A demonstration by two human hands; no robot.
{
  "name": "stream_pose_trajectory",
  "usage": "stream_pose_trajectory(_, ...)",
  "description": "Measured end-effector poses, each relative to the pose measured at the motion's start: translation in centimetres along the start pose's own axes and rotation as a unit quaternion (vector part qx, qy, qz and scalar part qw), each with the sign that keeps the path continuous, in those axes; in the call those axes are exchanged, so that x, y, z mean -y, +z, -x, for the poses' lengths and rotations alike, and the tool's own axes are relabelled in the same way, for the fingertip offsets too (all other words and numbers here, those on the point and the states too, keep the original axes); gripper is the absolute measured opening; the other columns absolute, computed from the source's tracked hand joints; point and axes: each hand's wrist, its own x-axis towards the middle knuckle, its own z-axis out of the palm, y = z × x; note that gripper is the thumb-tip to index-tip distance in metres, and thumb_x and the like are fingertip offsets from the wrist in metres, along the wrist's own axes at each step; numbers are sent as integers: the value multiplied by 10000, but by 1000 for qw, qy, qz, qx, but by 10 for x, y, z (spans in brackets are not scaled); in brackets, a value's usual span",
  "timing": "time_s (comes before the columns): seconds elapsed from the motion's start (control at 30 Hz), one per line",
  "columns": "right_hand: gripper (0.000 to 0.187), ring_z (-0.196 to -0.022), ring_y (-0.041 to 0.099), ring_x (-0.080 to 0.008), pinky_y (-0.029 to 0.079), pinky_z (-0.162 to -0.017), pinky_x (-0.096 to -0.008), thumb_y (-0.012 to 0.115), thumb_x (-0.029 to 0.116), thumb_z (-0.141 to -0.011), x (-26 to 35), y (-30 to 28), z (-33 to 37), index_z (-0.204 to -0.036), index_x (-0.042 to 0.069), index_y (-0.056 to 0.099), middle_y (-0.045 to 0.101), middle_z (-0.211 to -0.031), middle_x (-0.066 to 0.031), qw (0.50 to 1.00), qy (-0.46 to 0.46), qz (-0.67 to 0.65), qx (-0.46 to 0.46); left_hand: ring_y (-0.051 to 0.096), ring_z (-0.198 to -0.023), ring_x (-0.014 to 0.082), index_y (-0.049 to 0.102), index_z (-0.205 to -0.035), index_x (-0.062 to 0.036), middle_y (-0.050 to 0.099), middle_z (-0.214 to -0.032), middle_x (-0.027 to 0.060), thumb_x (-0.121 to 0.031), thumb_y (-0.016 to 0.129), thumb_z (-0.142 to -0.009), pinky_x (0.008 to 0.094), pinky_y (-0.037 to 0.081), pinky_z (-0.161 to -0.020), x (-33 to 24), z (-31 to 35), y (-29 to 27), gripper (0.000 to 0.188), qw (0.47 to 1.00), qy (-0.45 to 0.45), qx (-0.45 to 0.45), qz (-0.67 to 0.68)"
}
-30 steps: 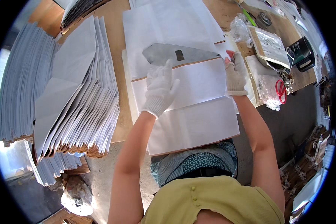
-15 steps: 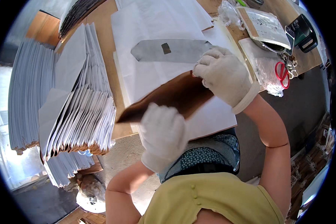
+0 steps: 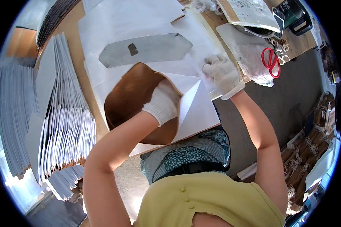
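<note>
A paper bag, brown inside and white outside (image 3: 121, 98), gapes wide above the white sheets in front of me. My left hand (image 3: 163, 98), in a white knitted glove, reaches into it; the bag's wall hides the fingers. To the right of the bag, my gloved right hand (image 3: 222, 73) is over the right edge of the white sheets with its fingers curled. What those fingers hold, if anything, does not show. A grey plate with cut corners (image 3: 159, 49) and a small dark patch lies on the sheets just beyond the bag.
Tall stacks of folded white paper bags (image 3: 64, 140) stand at the left. Red-handled scissors (image 3: 271, 62) lie on clear plastic at the right table edge. Behind them are a plastic-wrapped packet (image 3: 250, 15) and a dark green container (image 3: 293, 17). Corded brown bundles (image 3: 299, 162) lie lower right.
The flat brown bag has been spread open, and my left hand has gone inside it. My right hand has come away from the bag's upper corner. The view has shifted to the right.
</note>
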Motion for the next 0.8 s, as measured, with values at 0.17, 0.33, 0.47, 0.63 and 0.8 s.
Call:
stream_pose_trajectory(0.17, 195, -1185, 637, -341, 468, -1047, -506, 698, 113, -869, 29, -9, 25, -1058, 68, 714, 720, -1175, -134, 970, 122, -196, -70, 602, -1294, 269, 615, -1371, -120, 622, -1411, 109, -374, 493, -1025, 361, 510, -1020, 29, -18, 30, 446, 992, 94, 20, -79)
stream_pose_trajectory(0.33, 429, -1363, 562, -364, 344, -1214, -529, 676, 138, -933, 87, 17, 33, -1349, 35, 657, 671, -1350, -196, 954, 101, -268, -82, 578, -1338, 210, 587, -1451, -115, 600, -1463, 118, -334, 548, -1037, 354, 471, -1094, 62, -3, 21, 470, 992, 98, 78, -21)
stream_pose_trajectory(0.47, 515, -1402, 534, -380, 303, -1244, -534, 673, 218, -946, 85, 22, 37, -1433, 56, 616, 605, -1456, -210, 985, 53, -157, -40, 645, -1195, 177, 676, -1345, -55, 706, -1276, 109, -301, 721, -974, 351, 516, -1034, 122, -35, -57, 448, 848, 168, 288, 411)
stream_pose_trajectory(0.63, 549, -1444, 477, -410, 290, -1253, -553, 653, 316, -954, 94, 23, 30, -1464, 120, 607, 534, -1541, -195, 998, 25, -49, 12, 685, -968, 168, 756, -1102, 7, 732, -925, 72, -360, 729, -951, 298, 543, -844, 128, -37, -66, 398, 895, -103, 131, 413)
stream_pose_trajectory(0.8, 531, -1502, 409, -373, 236, -1273, -574, 662, 325, -944, 96, 24, 30, -1461, 208, 623, 479, -1607, -121, 998, -10, 12, 58, 715, -933, 371, 744, -1002, 5, 750, -960, 202, -422, 617, -939, 439, 542, -853, 117, -37, -39, 450, 994, -43, -9, 100)
